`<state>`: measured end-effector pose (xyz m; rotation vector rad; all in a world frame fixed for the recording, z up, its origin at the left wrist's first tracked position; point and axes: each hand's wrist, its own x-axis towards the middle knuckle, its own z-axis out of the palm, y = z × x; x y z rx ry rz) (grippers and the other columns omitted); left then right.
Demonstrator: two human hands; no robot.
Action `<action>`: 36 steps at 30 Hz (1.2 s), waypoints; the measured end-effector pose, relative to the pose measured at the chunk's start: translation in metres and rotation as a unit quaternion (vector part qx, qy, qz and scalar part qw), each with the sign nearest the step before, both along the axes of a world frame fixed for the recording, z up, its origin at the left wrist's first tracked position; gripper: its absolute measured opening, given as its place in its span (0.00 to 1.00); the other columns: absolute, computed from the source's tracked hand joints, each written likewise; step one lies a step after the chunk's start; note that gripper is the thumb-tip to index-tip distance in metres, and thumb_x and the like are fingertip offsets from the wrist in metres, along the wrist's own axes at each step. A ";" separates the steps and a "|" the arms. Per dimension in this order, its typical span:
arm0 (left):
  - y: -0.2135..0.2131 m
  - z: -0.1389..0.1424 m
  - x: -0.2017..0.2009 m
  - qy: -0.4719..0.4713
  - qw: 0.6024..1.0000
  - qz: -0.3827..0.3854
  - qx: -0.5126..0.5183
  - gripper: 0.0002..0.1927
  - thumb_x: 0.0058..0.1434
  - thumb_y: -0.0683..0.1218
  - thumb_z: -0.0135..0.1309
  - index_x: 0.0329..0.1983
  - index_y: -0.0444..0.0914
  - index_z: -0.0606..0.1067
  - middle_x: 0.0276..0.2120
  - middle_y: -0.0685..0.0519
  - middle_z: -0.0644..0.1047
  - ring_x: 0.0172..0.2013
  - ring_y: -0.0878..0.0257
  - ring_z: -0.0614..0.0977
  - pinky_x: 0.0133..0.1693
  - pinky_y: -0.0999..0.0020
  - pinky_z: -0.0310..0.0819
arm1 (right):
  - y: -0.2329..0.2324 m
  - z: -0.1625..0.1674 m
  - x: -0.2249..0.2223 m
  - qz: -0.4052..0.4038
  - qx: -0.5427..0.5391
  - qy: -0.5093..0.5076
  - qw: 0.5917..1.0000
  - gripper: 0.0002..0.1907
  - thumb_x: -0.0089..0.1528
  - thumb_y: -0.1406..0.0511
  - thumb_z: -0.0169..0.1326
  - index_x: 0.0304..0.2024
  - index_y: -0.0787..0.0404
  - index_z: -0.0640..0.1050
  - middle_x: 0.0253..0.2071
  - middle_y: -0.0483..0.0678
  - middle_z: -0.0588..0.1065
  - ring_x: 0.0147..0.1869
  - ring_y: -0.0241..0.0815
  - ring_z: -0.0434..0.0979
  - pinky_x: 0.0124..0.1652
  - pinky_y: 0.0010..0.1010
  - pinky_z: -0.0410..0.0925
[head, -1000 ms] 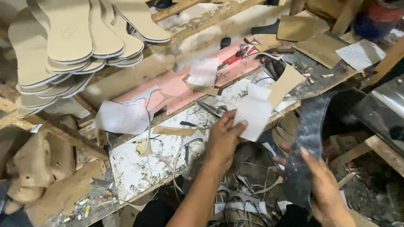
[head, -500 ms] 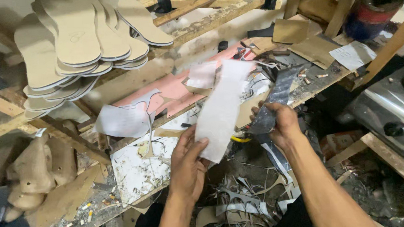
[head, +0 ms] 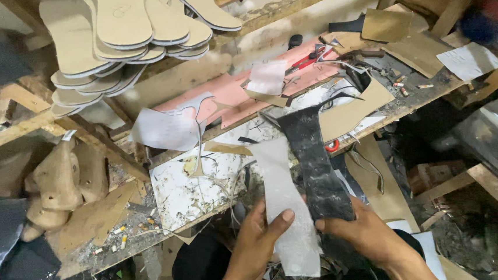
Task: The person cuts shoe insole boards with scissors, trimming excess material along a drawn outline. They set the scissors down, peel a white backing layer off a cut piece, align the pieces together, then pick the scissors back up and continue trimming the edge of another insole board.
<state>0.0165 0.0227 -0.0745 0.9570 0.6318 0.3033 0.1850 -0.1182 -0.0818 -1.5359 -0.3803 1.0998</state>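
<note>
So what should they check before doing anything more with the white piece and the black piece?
1. Left hand has the white piece pinched, thumb on top: ok.
2. Right hand grips the black piece at its lower end: ok.
3. Pieces lined up: not ok, they lie side by side, the black one angled away.
4. Both pieces flat: cannot tell, the lower ends are hidden by the hands.
5. Free spot on the bench: not ok, scraps are scattered over it.
6. Red pliers within reach: cannot tell.
</note>
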 end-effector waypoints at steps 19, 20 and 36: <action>-0.025 -0.024 0.009 -0.188 0.930 0.069 -0.310 0.28 0.68 0.54 0.39 0.68 0.38 0.65 0.60 0.47 0.75 0.59 0.51 0.76 0.62 0.50 0.67 | -0.006 0.007 -0.078 -0.033 -0.081 -0.521 0.849 0.64 0.39 0.49 0.77 0.71 0.63 0.62 0.57 0.68 0.66 0.59 0.63 0.68 0.56 0.49 0.64; -0.026 -0.025 0.009 -0.206 0.930 0.050 -0.300 0.29 0.69 0.55 0.38 0.68 0.37 0.65 0.61 0.47 0.75 0.60 0.52 0.76 0.62 0.52 0.67 | -0.004 0.007 -0.079 -0.034 -0.071 -0.522 0.849 0.64 0.38 0.49 0.76 0.70 0.64 0.61 0.57 0.67 0.66 0.59 0.64 0.68 0.55 0.49 0.64; -0.012 -0.028 0.024 -0.248 0.920 0.120 -0.278 0.29 0.69 0.61 0.42 0.68 0.43 0.69 0.45 0.49 0.75 0.50 0.56 0.79 0.56 0.44 0.76 | -0.053 -0.011 -0.013 -0.217 -0.007 -0.165 0.962 0.31 0.66 0.52 0.49 0.64 0.66 0.75 0.49 0.53 0.77 0.48 0.41 0.71 0.47 0.32 0.64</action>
